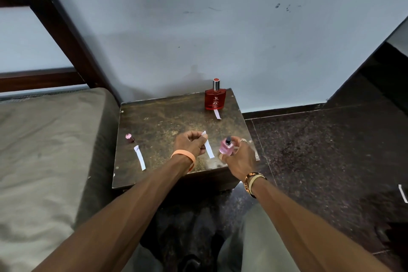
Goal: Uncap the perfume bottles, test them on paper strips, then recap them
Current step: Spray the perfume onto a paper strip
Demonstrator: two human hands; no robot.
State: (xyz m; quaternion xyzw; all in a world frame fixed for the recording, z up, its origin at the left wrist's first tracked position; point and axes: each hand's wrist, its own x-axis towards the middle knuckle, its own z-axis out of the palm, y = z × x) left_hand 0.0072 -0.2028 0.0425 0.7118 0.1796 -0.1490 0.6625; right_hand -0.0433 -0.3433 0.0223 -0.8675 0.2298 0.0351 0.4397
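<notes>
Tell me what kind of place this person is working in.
Most likely a bedroom: a mattress on a dark wooden bed frame stands at the left, a small worn bedside table sits against the plain wall, and the floor is polished speckled stone.

Far bottle (pixel 215 100): red, pale lettering, silver cap topped red. Near bottle (pixel 226 149): pink, black sprayer. Loose cap (pixel 129 138): pink. Left strip (pixel 139 158), middle strip (pixel 208 149), far strip (pixel 217 114): white. Surface (pixel 159 121): dark brown, mottled ochre. Wristband (pixel 184 154): orange. Floor (pixel 320 150): dark, speckled.
</notes>
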